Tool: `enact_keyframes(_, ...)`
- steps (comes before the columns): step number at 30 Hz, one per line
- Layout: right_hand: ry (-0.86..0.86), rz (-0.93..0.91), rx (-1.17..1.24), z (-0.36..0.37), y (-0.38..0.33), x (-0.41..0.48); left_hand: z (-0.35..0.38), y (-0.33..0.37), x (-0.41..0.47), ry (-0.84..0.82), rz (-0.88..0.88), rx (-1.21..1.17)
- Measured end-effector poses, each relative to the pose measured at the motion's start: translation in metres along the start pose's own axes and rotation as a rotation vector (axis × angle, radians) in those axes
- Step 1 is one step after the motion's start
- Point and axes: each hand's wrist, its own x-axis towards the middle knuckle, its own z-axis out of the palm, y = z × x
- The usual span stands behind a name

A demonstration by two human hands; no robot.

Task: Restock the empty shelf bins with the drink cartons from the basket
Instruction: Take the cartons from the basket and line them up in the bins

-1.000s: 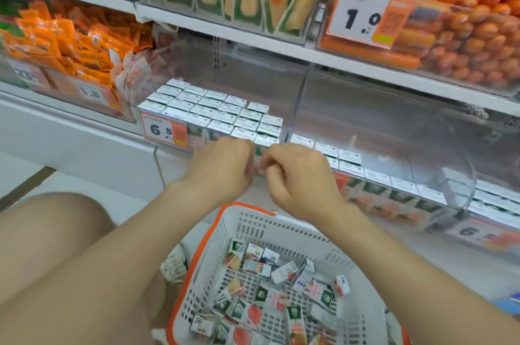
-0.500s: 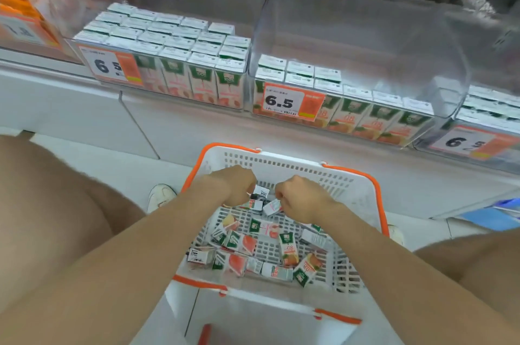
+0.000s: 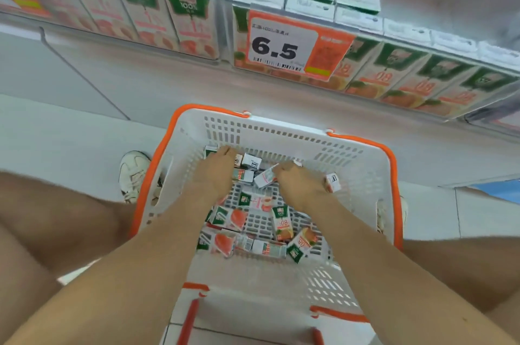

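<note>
Centre frame, inside the basket (image 3: 281, 133), the right hand (image 3: 302, 185) pinches a carton (image 3: 265, 177); the left hand (image 3: 216, 173) curls its fingers among loose cartons (image 3: 282, 222), grip impossible to tell.

One second ago both hands were raised to the front edge of the shelf bins (image 3: 219, 7), close together. Half a second ago they had come down to the far end of the basket (image 3: 284, 126). Now the left hand (image 3: 218, 174) and the right hand (image 3: 301, 185) are deeper among the drink cartons (image 3: 281, 222) and a little more apart. A white carton (image 3: 264, 178) now lies tilted against the thumb side of the right hand; whether it is gripped I cannot tell. The view has dropped too: the upper shelves are gone from sight, and the price tag (image 3: 284, 46) appears much closer.
</note>
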Motion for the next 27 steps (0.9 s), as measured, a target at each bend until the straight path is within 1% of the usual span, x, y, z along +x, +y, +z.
enact_keyframes(3, -0.051, -0.056, -0.106, 0.021, 0.001, 0.013, 0.011, -0.001, 0.009, 0.023, 0.004, -0.02)
enact_keyframes(6, -0.03, -0.072, -0.218, 0.034, 0.0, 0.023, 0.016, -0.002, 0.009, 0.061, -0.032, 0.014)
enact_keyframes(9, -0.025, -0.064, -0.288, 0.038, -0.003, 0.03, 0.021, -0.007, 0.005, 0.057, -0.061, 0.056)
enact_keyframes(12, -0.046, -0.027, -0.335, 0.038, -0.005, 0.034, 0.022, -0.011, 0.004, 0.063, -0.058, 0.011)
enact_keyframes(16, 0.01, -0.015, -0.358, 0.042, -0.008, 0.041, 0.022, -0.012, 0.001, 0.1, -0.047, -0.045)
enact_keyframes(19, 0.04, -0.065, -0.356, 0.044, -0.006, 0.044, 0.022, -0.015, -0.004, 0.123, -0.047, -0.092)
enact_keyframes(21, 0.062, -0.112, -0.354, 0.046, 0.001, 0.041, 0.021, -0.016, -0.009, 0.136, -0.053, -0.207)
enact_keyframes(23, 0.151, -0.158, -0.299, 0.046, 0.01, 0.035, 0.015, -0.015, -0.013, 0.206, -0.114, -0.366)
enact_keyframes(24, 0.191, -0.167, -0.234, 0.045, 0.015, 0.03, 0.009, -0.013, -0.016, 0.276, -0.158, -0.442)
enact_keyframes(25, 0.201, -0.153, -0.122, 0.04, 0.018, 0.025, 0.001, -0.01, -0.02, 0.337, -0.217, -0.506)
enact_keyframes(26, 0.168, -0.116, 0.03, 0.031, 0.018, 0.019, -0.009, -0.007, -0.024, 0.382, -0.269, -0.562)
enact_keyframes(27, 0.143, -0.069, 0.193, 0.022, 0.017, 0.014, -0.019, -0.004, -0.029, 0.391, -0.329, -0.615)
